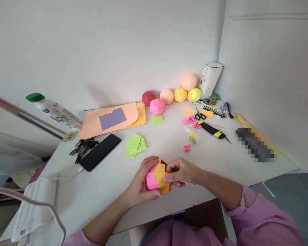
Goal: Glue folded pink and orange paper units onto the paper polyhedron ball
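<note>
- Your left forearm (106,217) reaches in from the lower left, angled forward and toward your right hand.
- Your left hand (137,186) is cupped, palm turned inward, with the fingers (148,162) curved over the far side and the thumb (153,195) along the near side.
- Your right forearm (222,186) comes in from the right, slanting forward and inward.
- Your right hand (187,171) is close by, index finger bent and thumb extended toward your left in a pinching pose, lower fingers partly hidden.
</note>
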Action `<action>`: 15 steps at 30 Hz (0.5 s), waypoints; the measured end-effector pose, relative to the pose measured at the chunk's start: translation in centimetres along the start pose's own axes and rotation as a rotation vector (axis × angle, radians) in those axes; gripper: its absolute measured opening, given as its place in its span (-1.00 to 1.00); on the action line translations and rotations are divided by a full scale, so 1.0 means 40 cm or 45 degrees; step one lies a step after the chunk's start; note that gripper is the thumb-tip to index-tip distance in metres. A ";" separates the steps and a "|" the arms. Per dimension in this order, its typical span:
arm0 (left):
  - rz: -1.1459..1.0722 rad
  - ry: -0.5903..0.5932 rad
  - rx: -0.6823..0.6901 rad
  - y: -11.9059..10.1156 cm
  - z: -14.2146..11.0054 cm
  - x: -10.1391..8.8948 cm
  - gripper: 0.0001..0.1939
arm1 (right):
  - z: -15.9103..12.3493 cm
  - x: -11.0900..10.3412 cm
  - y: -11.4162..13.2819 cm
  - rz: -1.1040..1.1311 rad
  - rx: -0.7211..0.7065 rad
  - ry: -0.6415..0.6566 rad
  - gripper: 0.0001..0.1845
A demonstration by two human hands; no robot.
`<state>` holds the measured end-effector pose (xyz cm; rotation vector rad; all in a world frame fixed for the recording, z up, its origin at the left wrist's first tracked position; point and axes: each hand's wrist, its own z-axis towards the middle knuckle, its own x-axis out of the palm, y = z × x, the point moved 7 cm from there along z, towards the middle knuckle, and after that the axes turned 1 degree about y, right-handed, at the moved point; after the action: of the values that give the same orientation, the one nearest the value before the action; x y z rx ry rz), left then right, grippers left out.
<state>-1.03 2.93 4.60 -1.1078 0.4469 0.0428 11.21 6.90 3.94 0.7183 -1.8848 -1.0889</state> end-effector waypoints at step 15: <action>0.122 0.036 0.003 0.003 -0.003 0.005 -0.27 | 0.002 -0.004 -0.007 -0.005 0.020 -0.037 -0.64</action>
<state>-0.90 2.82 4.39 -1.0853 0.5246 0.1107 11.24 6.93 3.63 0.7192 -1.9192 -1.0932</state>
